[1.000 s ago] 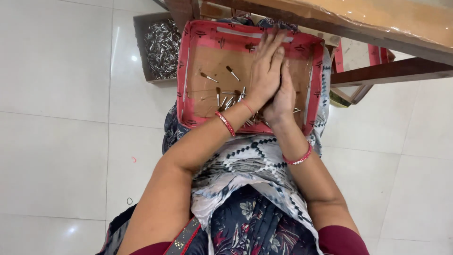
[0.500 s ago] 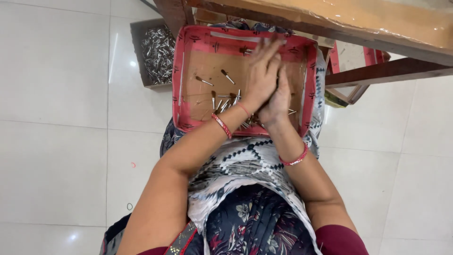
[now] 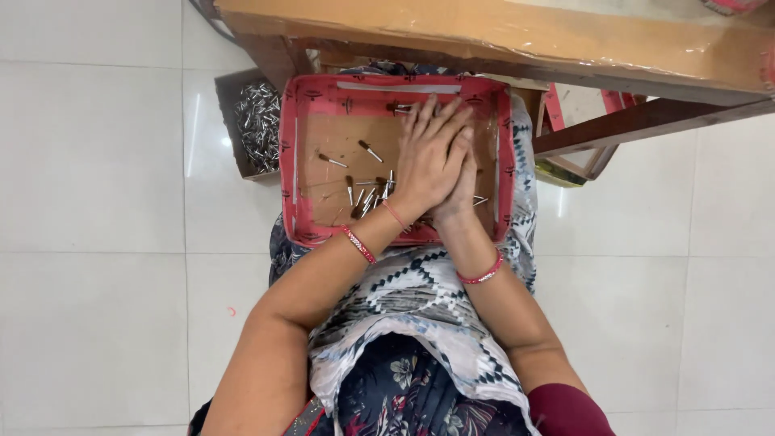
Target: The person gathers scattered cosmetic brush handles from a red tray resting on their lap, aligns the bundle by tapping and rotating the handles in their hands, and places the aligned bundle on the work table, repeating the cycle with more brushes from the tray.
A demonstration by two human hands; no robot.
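Looks like the gathering step: left hand [image 3: 428, 157] lies flat, fingers spread over the right hand [image 3: 458, 184] inside the red tray [image 3: 295, 161], grip hidden, loose pins [image 3: 365, 196] just beside, needing a scoop together next.

Bright, even light is filling the sharp frame; soft glare is streaking the glossy white floor tiles [image 3: 97, 153], and the brown wooden table [image 3: 500, 32] is casting faint shadow
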